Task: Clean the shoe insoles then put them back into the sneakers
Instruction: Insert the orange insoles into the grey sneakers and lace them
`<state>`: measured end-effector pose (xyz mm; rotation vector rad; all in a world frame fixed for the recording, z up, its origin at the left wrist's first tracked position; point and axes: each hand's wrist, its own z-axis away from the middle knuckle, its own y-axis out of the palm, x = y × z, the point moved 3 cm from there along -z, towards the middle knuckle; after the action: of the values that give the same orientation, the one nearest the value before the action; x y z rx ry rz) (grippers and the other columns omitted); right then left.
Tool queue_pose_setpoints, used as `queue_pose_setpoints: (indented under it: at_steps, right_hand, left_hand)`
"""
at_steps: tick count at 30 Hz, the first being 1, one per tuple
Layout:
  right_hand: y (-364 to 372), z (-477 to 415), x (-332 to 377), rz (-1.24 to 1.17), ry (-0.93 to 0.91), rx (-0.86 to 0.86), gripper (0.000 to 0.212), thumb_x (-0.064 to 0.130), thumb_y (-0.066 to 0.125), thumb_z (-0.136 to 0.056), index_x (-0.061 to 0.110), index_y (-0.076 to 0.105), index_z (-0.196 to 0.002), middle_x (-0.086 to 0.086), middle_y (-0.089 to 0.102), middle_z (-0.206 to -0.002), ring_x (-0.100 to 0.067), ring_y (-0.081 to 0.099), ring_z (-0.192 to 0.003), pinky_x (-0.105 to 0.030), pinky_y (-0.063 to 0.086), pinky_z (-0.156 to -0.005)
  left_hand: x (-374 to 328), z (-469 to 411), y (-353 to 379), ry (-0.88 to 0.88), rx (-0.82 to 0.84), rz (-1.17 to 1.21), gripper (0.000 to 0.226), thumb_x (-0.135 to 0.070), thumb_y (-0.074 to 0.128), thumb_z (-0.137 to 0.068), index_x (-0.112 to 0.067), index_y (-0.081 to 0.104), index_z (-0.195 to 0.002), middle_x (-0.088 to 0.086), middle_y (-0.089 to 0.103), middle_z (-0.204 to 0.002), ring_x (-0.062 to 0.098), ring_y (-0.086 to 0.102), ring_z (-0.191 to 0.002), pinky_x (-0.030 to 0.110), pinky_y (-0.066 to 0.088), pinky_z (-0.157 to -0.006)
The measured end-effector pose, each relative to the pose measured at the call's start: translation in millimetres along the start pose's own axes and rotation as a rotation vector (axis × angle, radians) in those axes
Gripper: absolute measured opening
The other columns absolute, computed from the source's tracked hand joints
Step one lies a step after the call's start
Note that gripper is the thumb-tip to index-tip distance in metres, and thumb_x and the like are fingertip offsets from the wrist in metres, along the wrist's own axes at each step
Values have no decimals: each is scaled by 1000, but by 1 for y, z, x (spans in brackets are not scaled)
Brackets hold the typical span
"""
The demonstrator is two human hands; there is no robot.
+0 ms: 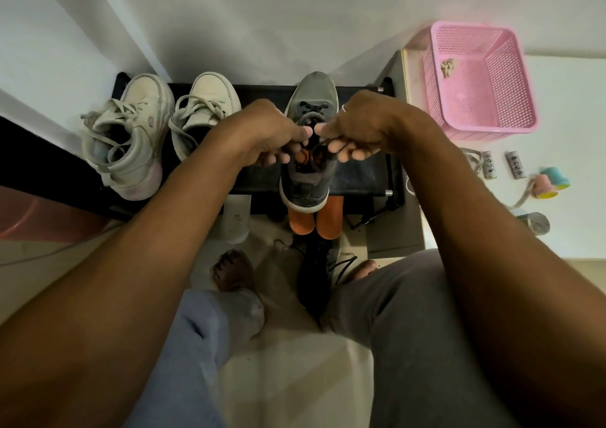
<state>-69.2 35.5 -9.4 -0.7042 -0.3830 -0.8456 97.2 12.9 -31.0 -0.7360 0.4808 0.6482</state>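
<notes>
Both bare forearms reach forward and converge. The left hand (269, 132) and right hand (357, 129) are level, nearly touching at the thumbs, backs up, fingers curled under, each pinching a thin black lace (323, 142). Two bare feet stand below between the arms.

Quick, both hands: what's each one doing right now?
Left hand: closed, pinching the black lace over the grey sneaker.
Right hand: closed, pinching the same lace from the other side.
</notes>
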Motion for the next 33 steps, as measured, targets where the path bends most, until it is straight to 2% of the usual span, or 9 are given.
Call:
queue_pose_setpoints:
  at_steps: [4, 7, 11, 14, 16, 18, 21, 30, 33]
  right_hand:
    - [12, 1, 2, -60, 10, 97, 14, 11, 60, -101, -1, 64, -108, -10, 73, -86, -16, 72, -69, -24, 61, -64]
    - [15, 1, 3, -52, 7, 80, 9, 5, 60, -99, -1, 65, -105, -12, 74, -90, -17, 73, -70, -24, 61, -63]
    - [17, -11, 1, 199, 39, -75, 23, 30, 78, -89, 9, 69, -82, -3, 73, -73, -10, 66, -54, -23, 53, -52]
    - [14, -14, -1, 417, 0, -361, 43, 48, 88, -72, 15, 60, -73, 0, 67, -75, -17, 65, -68, -33, 51, -66]
    - [13, -13, -4, 469, 12, -439, 55, 57, 87, -67, 14, 55, -79, 1, 60, -82, -22, 62, -82, -37, 48, -73]
    - [13, -13, -8, 479, 48, -430, 62, 64, 84, -66, 16, 55, -92, 0, 59, -89, -23, 60, -87, -38, 47, -75]
    - [18, -17, -12, 455, 74, -374, 67, 68, 81, -66, 16, 59, -101, -3, 63, -88, -25, 66, -87, -39, 54, -79]
    - [37, -29, -10, 386, 32, -416, 40, 33, 69, -89, 11, 58, -120, -8, 69, -104, -27, 70, -90, -42, 59, -85]
    - [34, -29, -11, 278, 73, -323, 30, 25, 75, -87, 9, 54, -101, -10, 70, -91, -26, 75, -73, -41, 64, -74]
  left_hand:
    - [-1, 0, 9, -39, 89, -15, 19, -29, 68, -97, -12, 72, -90, -2, 68, -66, 7, 55, -48, 21, 41, -51]
    - [0, -1, 12, -45, 95, -91, 22, -29, 67, -97, -10, 72, -87, -1, 65, -60, 6, 50, -39, 21, 38, -47]
    - [1, -3, 16, -28, 21, -168, 19, -27, 67, -97, -10, 73, -94, -3, 72, -64, 5, 51, -32, 17, 36, -35]
    - [2, -6, 18, 26, -38, -279, 22, -30, 69, -95, -9, 74, -90, -4, 70, -58, 4, 52, -32, 22, 38, -42]
    - [2, -9, 19, 71, -104, -388, 27, -35, 73, -89, -9, 73, -85, -4, 65, -50, 5, 56, -35, 26, 39, -47]
    - [3, -10, 20, 105, -192, -494, 39, -44, 77, -80, -6, 70, -87, 1, 69, -66, 15, 65, -56, 28, 42, -53]
    - [-1, -7, 22, 150, -299, -591, 45, -50, 78, -77, -12, 61, -93, 5, 60, -85, 25, 59, -75, 33, 42, -62]
    - [5, -6, 16, 39, -326, -642, 50, -60, 75, -78, -15, 58, -90, 7, 57, -88, 25, 55, -78, 34, 40, -66]
    - [8, -8, 18, 35, -326, -567, 53, -58, 77, -77, -14, 55, -96, 6, 57, -90, 25, 56, -79, 35, 41, -66]
